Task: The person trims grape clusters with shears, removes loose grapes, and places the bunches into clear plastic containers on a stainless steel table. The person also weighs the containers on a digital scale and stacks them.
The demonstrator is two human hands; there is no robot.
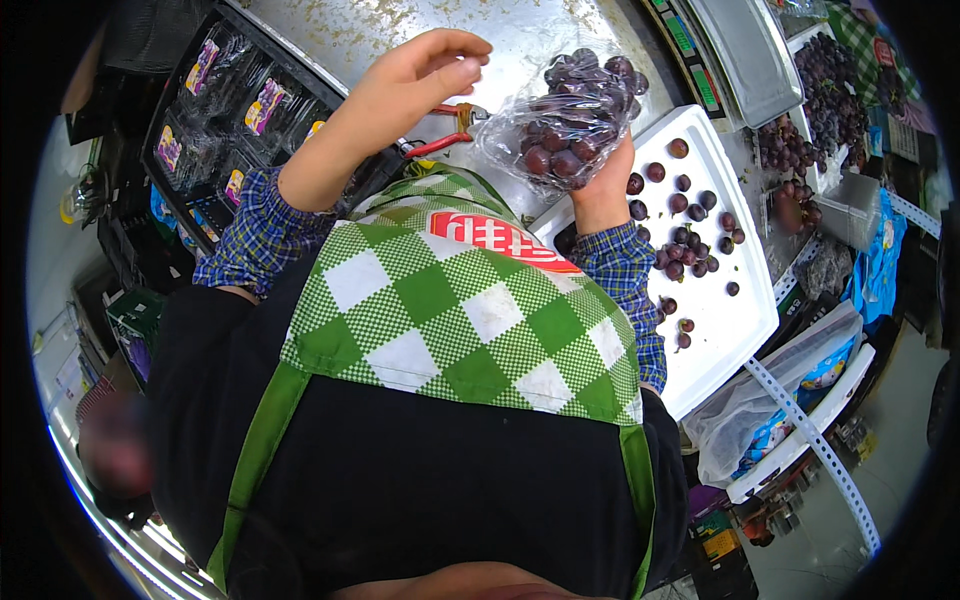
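My right hand (609, 180) supports a bunch of dark red grapes (577, 146) from beneath. Clear plastic wrap (504, 142) covers part of the bunch, and its crumpled edge sticks out to the left. Some grapes at the top are bare. To the left, my left hand (427, 75) hovers over the metal table with nothing in it, thumb and fingers bent and slightly apart. Red-handled clippers (442, 141) lie just below it, partly behind my forearm and apron.
A black crate (247, 127) of clear packs with purple and yellow labels stands left. A white foam tray (712, 322) with loose grapes (686, 251) lies right. Above it are a weighing scale (750, 60) and more grapes (825, 90). The metal table (360, 30) is stained.
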